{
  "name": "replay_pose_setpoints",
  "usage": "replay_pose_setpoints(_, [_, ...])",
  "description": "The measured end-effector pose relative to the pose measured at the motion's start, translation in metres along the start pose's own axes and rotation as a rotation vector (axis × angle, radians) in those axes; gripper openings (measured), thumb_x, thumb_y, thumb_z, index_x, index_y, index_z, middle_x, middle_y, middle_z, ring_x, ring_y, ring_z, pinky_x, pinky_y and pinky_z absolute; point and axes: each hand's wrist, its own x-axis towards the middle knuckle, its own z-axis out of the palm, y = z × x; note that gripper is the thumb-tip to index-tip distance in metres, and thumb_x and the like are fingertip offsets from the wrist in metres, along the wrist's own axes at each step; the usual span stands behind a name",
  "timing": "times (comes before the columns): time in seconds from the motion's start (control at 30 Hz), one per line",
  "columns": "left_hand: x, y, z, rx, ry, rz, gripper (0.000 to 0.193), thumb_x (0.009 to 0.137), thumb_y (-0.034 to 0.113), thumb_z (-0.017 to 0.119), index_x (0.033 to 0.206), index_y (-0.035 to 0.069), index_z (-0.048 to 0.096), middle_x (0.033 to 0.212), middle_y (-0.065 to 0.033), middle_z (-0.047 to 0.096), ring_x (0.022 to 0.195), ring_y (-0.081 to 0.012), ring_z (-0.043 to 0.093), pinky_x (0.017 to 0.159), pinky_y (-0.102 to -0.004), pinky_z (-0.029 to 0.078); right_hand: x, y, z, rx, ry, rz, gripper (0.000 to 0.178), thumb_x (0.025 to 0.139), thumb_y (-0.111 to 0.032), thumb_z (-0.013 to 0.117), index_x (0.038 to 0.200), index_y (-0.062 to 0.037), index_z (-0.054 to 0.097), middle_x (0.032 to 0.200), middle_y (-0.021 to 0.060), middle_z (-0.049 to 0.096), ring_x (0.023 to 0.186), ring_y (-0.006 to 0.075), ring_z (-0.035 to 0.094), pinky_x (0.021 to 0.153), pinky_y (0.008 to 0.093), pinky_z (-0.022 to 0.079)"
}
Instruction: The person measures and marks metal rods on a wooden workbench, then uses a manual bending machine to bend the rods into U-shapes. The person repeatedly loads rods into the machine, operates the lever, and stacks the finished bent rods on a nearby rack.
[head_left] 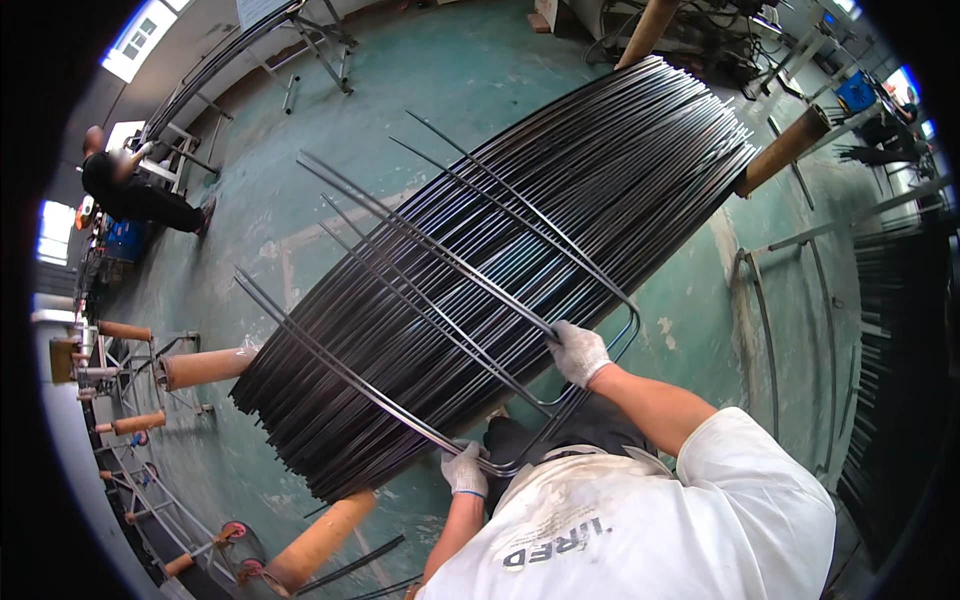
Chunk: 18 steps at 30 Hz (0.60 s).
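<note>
My left hand (463, 470), in a whitish work glove, is closed around the lower end of a pair of bent metal rods (380, 397), close to their curved corner. Higher and to the right, my gloved right hand (578, 352) grips the shafts of more bent rods (430, 246) of the same U-like shape. These rods slant up and left, their free ends reaching past the far edge of a wide pile of straight dark metal rods (610, 150). Their rounded bends lie close to my body. Whether the rods touch the pile is hard to tell.
Tan cylindrical supports stick out around the pile: a right one (785, 150), a left one (208, 367) and a near one (325, 535). Metal frames (765, 300) stand at right beside another dark rod stack (900, 400). A person (140, 190) in dark clothes stands far left on the green floor (400, 70).
</note>
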Motion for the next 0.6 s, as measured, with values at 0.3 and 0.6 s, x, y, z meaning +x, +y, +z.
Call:
replay_pose_setpoints(0.3, [-0.001, -0.039, 0.143, 0.335, 0.024, 0.050, 0.019, 0.087, -0.002, 0.082, 0.102, 0.003, 0.073, 0.088, -0.0058, 0.074, 0.079, -0.0203, 0.071, 0.077, -0.0389, 0.057, 0.042, 0.113, -0.081, -0.011, 0.163, -0.010, 0.025, 0.105, -0.028, 0.076, 0.123, -0.0111, 0.076, 0.104, 0.0224, 0.079, 0.101, 0.0485, 0.076, 0.087, 0.0579, 0.060])
replay_pose_setpoints(0.6, [0.005, -0.047, 0.172, 0.734, 0.218, 0.166, 0.038, 0.085, 0.025, 0.087, 0.111, -0.001, 0.077, 0.097, -0.0175, 0.079, 0.091, -0.0314, 0.076, 0.090, -0.0461, 0.060, 0.053, 0.153, -0.084, -0.205, 0.207, 0.060, 0.046, 0.094, -0.030, 0.089, 0.133, -0.0098, 0.073, 0.116, 0.0208, 0.080, 0.111, 0.0462, 0.077, 0.101, 0.0568, 0.060])
